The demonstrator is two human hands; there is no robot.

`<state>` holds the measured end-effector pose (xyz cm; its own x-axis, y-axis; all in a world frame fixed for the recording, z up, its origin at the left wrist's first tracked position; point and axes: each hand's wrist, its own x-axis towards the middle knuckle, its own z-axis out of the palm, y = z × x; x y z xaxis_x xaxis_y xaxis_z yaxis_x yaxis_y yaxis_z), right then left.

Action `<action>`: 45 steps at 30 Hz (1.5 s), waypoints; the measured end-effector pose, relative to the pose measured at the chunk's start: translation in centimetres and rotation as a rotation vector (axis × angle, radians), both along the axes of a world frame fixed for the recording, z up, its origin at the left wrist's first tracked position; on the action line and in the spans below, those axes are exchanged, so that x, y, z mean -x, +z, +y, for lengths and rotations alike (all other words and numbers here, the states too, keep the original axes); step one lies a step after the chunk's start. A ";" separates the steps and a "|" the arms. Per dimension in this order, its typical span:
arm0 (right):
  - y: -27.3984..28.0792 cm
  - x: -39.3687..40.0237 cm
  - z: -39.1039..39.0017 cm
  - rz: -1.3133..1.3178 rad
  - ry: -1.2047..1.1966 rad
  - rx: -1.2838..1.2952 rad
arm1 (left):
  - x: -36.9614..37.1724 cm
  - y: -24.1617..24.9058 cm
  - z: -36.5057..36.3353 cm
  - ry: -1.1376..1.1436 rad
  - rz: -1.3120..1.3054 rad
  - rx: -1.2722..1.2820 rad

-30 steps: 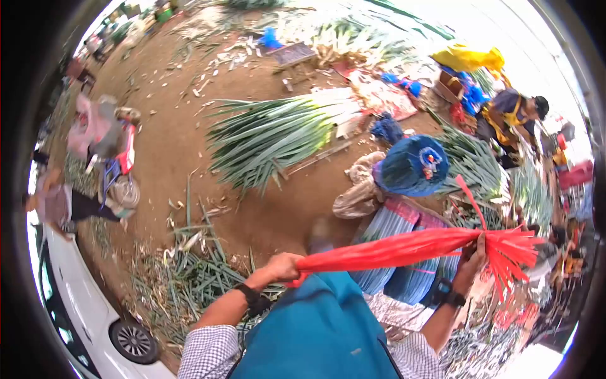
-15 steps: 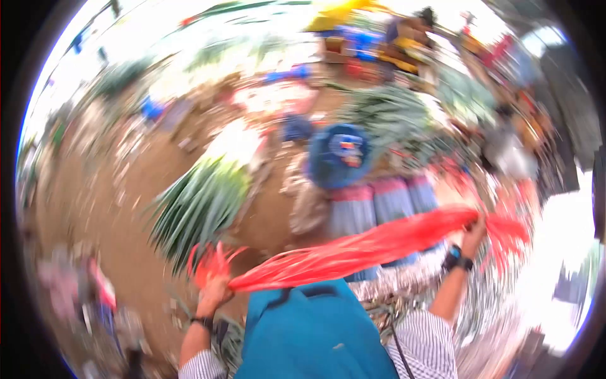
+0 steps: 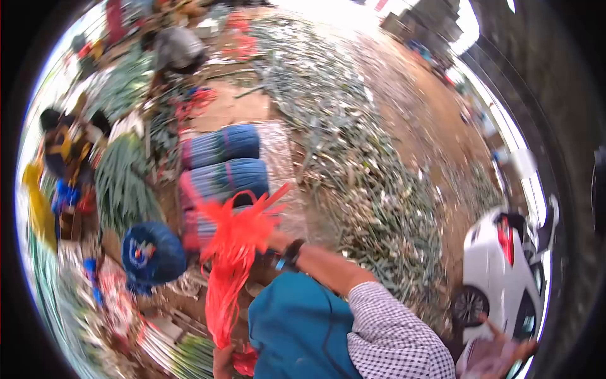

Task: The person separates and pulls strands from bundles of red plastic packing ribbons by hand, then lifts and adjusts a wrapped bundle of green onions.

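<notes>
A long bundle of red plastic strips [image 3: 224, 297] hangs between my two hands. My right hand [image 3: 273, 239], with a dark band at its wrist, is closed around the upper end, where loose strips fan out. Near the bottom edge, my left hand [image 3: 223, 361] is closed on the lower end of the same bundle. Just beyond my right hand lie blue wrapped bundles [image 3: 237, 174] with pink ends, side by side. A blue round container [image 3: 151, 252] stands to the left of the strips.
Leek leaves [image 3: 372, 189] litter the ground at centre right. Leeks [image 3: 126, 183] lie in piles on the left, with others [image 3: 183, 347] at lower left. A bent-over person [image 3: 178, 49] is at upper left. A white car [image 3: 502, 271] stands at right, near another person [image 3: 489, 357].
The view has swung to the right, bringing the car and leaf litter into sight. The red strips, earlier stretched sideways between my hands, now run downward, and my hands are closer together.
</notes>
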<state>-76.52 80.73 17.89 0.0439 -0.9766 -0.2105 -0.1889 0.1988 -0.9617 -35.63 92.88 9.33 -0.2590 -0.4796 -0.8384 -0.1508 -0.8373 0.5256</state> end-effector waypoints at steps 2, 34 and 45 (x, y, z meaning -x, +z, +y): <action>-1.1 -3.2 2.3 -0.165 0.034 -0.082 | 2.1 2.6 -3.2 0.054 0.180 0.036; 4.5 -9.6 13.4 0.365 -0.214 0.041 | -8.0 7.5 -14.0 -0.227 -0.091 0.233; -7.5 13.2 41.4 -0.051 -1.673 -0.379 | -17.6 11.2 -20.6 -0.038 -0.911 0.514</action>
